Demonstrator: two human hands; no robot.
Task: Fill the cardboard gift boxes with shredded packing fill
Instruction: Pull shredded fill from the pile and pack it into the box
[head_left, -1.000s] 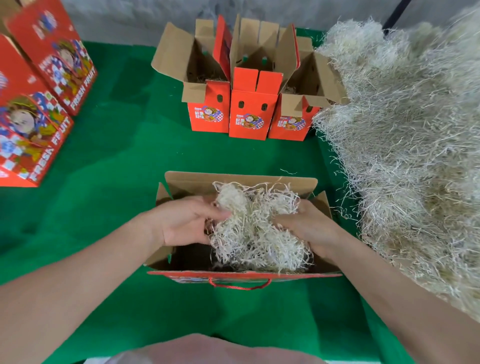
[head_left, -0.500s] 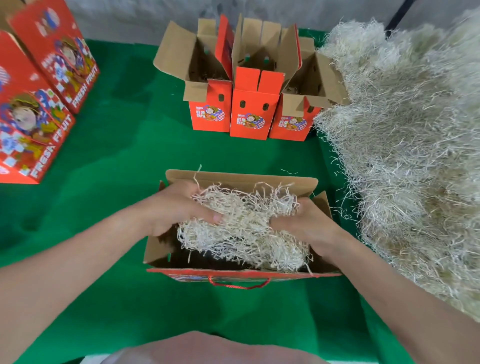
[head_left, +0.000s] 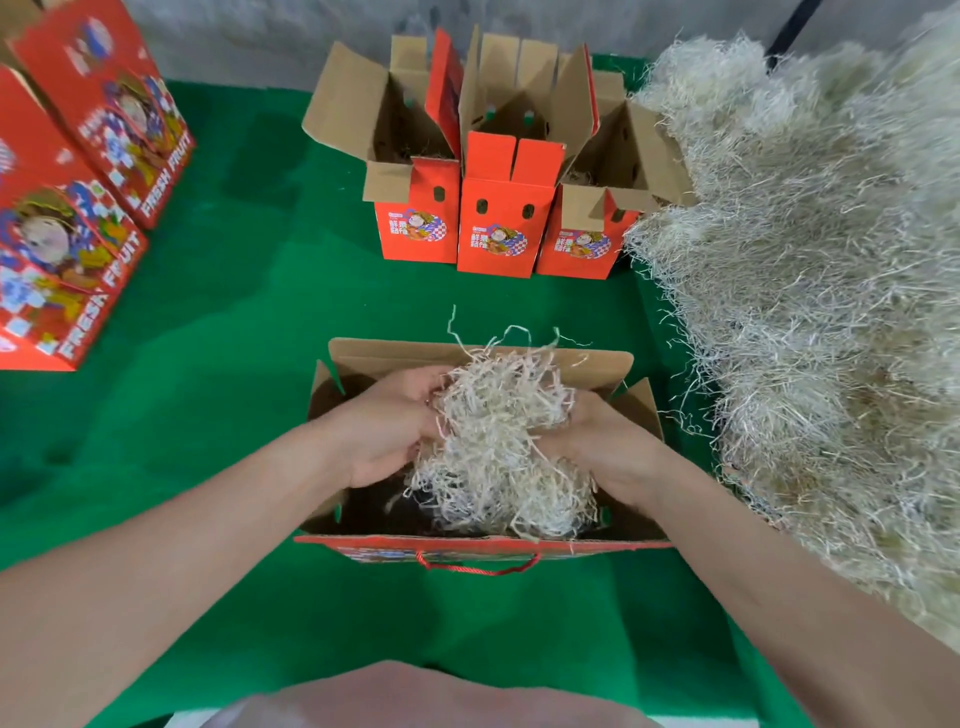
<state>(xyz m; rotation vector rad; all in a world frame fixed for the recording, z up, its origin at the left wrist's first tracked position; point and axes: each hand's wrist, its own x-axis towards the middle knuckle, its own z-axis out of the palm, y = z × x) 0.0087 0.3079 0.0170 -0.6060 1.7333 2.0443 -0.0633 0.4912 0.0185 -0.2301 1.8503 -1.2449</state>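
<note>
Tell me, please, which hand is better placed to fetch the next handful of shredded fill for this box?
Probably the right. The right hand grips the clump at the right end of the open box, nearest the pile of fill; the left hand would have to cross the box.

The left hand (head_left: 387, 426) and the right hand (head_left: 597, 441) grip a wad of shredded fill (head_left: 498, 436) from either side, partly inside the open gift box (head_left: 483, 353) on the green desk (head_left: 234, 364). A large heap of fill (head_left: 805, 312) lies to the right. Three open red boxes (head_left: 496, 234) stand side by side behind, and printed closed boxes (head_left: 67, 249) sit far left.
</note>
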